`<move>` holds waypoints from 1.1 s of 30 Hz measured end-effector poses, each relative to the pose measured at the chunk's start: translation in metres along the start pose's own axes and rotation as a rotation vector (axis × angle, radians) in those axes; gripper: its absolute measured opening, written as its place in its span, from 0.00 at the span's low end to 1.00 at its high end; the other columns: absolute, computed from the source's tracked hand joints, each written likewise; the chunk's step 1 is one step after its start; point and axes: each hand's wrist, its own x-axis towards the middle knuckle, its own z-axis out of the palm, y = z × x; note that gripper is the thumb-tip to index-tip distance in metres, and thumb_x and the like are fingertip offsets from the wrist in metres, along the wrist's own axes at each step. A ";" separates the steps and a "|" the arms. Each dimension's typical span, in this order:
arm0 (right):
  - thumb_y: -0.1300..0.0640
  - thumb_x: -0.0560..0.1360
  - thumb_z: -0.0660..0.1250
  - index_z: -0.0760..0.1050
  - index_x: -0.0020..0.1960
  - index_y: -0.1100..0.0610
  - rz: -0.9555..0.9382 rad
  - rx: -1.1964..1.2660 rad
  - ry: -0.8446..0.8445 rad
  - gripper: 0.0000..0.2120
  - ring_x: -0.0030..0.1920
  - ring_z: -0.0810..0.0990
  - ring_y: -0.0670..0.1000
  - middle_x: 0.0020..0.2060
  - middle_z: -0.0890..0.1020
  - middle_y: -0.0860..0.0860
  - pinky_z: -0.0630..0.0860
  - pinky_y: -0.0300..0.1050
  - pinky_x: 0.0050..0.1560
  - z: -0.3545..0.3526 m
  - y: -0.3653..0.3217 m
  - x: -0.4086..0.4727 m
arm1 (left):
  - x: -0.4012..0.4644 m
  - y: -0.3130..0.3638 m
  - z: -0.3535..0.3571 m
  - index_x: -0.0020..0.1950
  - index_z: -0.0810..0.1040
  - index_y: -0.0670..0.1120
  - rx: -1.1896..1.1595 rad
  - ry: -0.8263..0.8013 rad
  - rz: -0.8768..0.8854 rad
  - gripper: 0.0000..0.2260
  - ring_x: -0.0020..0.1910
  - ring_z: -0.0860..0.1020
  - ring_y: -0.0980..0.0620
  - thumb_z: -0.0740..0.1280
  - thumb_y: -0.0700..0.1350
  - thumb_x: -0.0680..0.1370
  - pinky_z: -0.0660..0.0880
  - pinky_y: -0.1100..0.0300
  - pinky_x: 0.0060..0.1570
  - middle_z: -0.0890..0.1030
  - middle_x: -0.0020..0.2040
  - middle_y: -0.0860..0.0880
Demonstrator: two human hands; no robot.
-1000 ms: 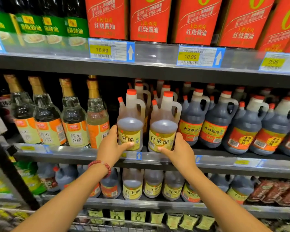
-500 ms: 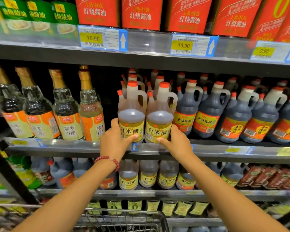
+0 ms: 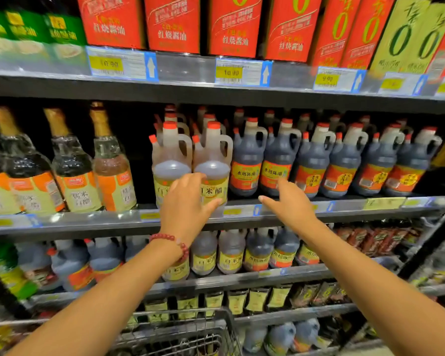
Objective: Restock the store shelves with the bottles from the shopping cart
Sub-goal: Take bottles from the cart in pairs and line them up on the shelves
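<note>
Two clear white-vinegar jugs with red caps and yellow labels stand side by side at the front of the middle shelf point(image 3: 344, 205): the left jug point(image 3: 168, 160) and the right jug point(image 3: 212, 160). My left hand point(image 3: 184, 204), with a red bead bracelet at the wrist, hovers in front of their labels with fingers spread, holding nothing. My right hand point(image 3: 290, 204) is open to the right, in front of the dark vinegar jugs point(image 3: 278, 160), fingers pointing left, not touching the clear jugs.
Tall glass bottles point(image 3: 111, 173) with gold necks stand left of the jugs. Red-labelled soy sauce containers point(image 3: 172, 24) fill the top shelf. Smaller jugs point(image 3: 230, 253) line the shelf below. The wire shopping cart point(image 3: 190, 330) sits at the bottom centre.
Both hands have let go of the two clear jugs, which now stand on the shelf. My right hand has moved right; the view has shifted left and down.
</note>
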 end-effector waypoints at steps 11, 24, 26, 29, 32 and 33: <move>0.44 0.76 0.63 0.62 0.43 0.57 -0.073 -0.152 -0.021 0.17 0.43 0.71 0.56 0.39 0.67 0.53 0.64 0.48 0.37 -0.017 0.085 0.052 | 0.045 0.080 0.089 0.60 0.71 0.43 0.246 -0.182 -0.038 0.23 0.57 0.76 0.44 0.68 0.57 0.73 0.73 0.53 0.52 0.77 0.57 0.44; 0.46 0.78 0.61 0.72 0.47 0.60 -0.125 -0.064 -0.055 0.16 0.51 0.79 0.62 0.49 0.81 0.60 0.69 0.49 0.41 0.002 0.091 0.087 | 0.091 0.078 0.155 0.60 0.70 0.27 0.163 -0.182 -0.532 0.26 0.49 0.78 0.38 0.68 0.45 0.72 0.72 0.53 0.45 0.81 0.47 0.36; 0.49 0.78 0.61 0.74 0.50 0.62 -0.125 -0.086 -0.077 0.15 0.51 0.79 0.62 0.50 0.81 0.60 0.72 0.50 0.43 0.004 0.091 0.091 | 0.092 0.076 0.161 0.61 0.70 0.26 0.199 -0.175 -0.542 0.26 0.48 0.78 0.38 0.68 0.44 0.72 0.72 0.52 0.44 0.81 0.47 0.35; 0.59 0.78 0.59 0.74 0.53 0.65 -0.125 -0.158 -0.096 0.11 0.52 0.79 0.62 0.51 0.81 0.61 0.69 0.48 0.41 0.006 0.094 0.096 | 0.091 0.077 0.164 0.64 0.69 0.29 0.293 -0.158 -0.516 0.27 0.48 0.79 0.38 0.67 0.44 0.71 0.73 0.52 0.45 0.81 0.50 0.36; 0.67 0.78 0.57 0.72 0.56 0.66 -0.155 -0.247 -0.093 0.09 0.53 0.79 0.62 0.53 0.80 0.61 0.72 0.49 0.44 0.004 0.095 0.097 | 0.090 0.079 0.169 0.68 0.65 0.31 0.337 -0.132 -0.495 0.30 0.46 0.79 0.39 0.68 0.44 0.70 0.74 0.51 0.44 0.80 0.49 0.38; 0.68 0.77 0.57 0.72 0.57 0.66 -0.160 -0.260 -0.097 0.10 0.54 0.79 0.62 0.54 0.80 0.62 0.73 0.50 0.46 0.003 0.095 0.097 | 0.090 0.079 0.170 0.65 0.68 0.31 0.358 -0.132 -0.490 0.28 0.47 0.79 0.40 0.67 0.45 0.70 0.74 0.52 0.44 0.81 0.49 0.38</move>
